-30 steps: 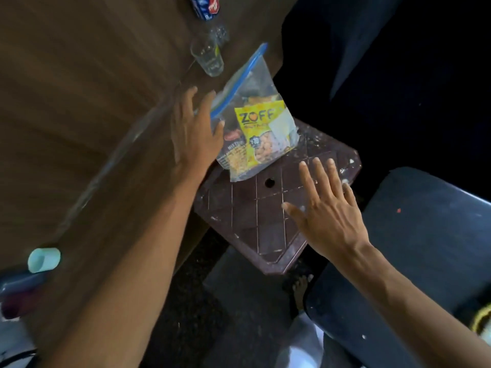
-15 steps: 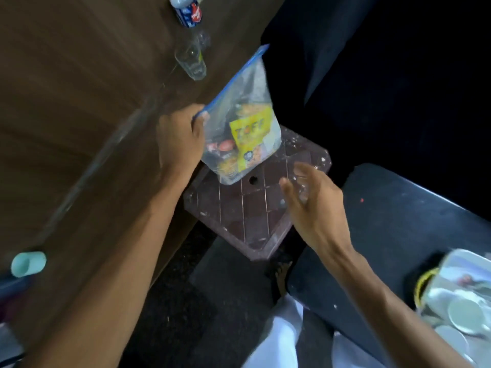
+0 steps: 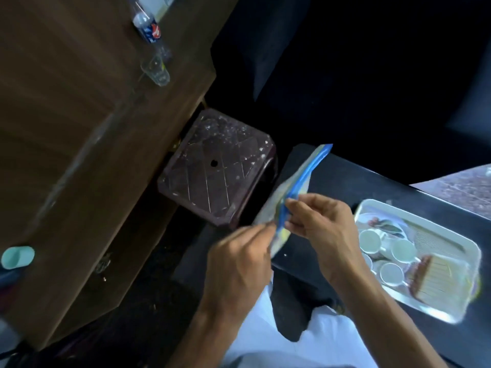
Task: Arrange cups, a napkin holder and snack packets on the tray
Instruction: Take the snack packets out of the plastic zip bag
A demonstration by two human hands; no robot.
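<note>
Pinching the zip bag (image 3: 295, 192) at its blue seal with left hand (image 3: 239, 264) and right hand (image 3: 321, 229), the person seems to be opening it, and next its snack packets need lifting onto the tray (image 3: 446, 235).

It seems a dim home room: beside the plastic stool (image 3: 218, 168) a wooden tabletop (image 3: 66, 102) with bottle (image 3: 147, 26) and glass (image 3: 155, 70), near it a tray (image 3: 438, 235) of cups (image 3: 370, 241).

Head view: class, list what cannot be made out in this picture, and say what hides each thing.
All in the head view.
Clear plastic zip bag with a blue seal: contents unreadable; edge-on, blurred, partly behind the left hand and right hand.
Plastic bottle with a blue label: top cut off by the upper edge.
Dark items behind the white cups on the steel tray: too blurred to name.
</note>
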